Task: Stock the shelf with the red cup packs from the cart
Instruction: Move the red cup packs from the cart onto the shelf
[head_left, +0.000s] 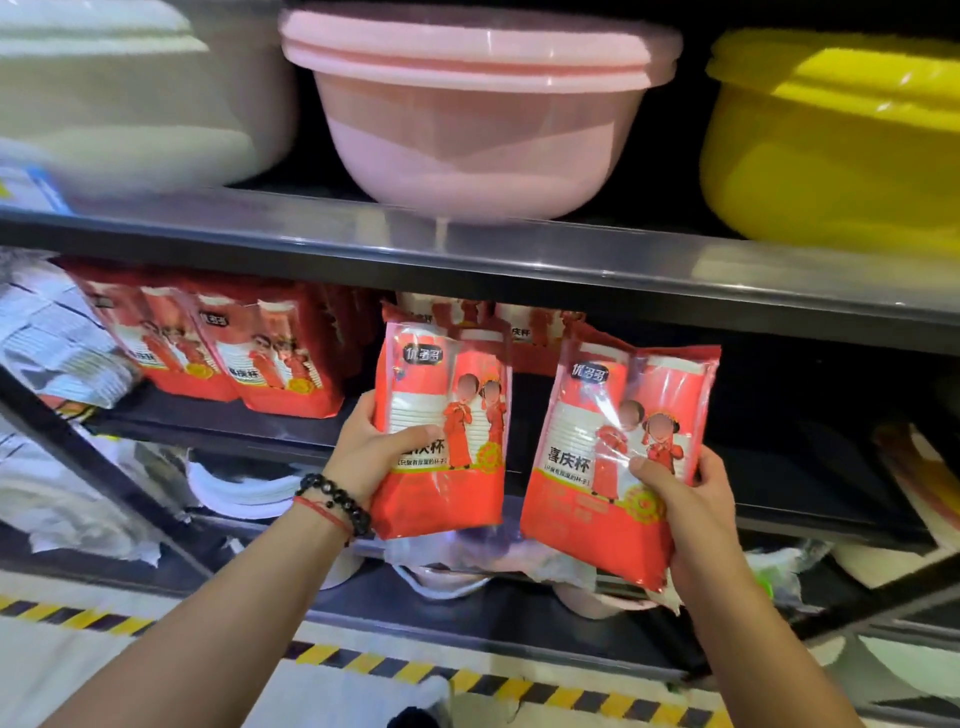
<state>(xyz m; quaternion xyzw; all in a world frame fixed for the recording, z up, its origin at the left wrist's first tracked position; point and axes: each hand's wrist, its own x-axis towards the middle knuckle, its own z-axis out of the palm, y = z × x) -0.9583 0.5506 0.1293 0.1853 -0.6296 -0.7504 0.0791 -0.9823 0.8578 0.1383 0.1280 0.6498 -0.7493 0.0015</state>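
Note:
I hold two red cup packs upright in front of the middle shelf (779, 509). My left hand (371, 449) grips the left red cup pack (447, 374) by its lower left edge, thumb across the front. My right hand (685, 499) grips the right red cup pack (587, 499) at its lower right, thumb on the front. Several more red cup packs (249, 353) stand in a row at the shelf's left, and others (524, 327) lean behind the held ones. The cart is out of view.
The shelf above carries a white basin (130, 98), a pink basin (467, 114) and a yellow basin (841, 140). White wrapped packs (57, 338) lie at the far left. Lower shelves hold white plastic goods (239, 486). Yellow-black tape (467, 680) marks the floor.

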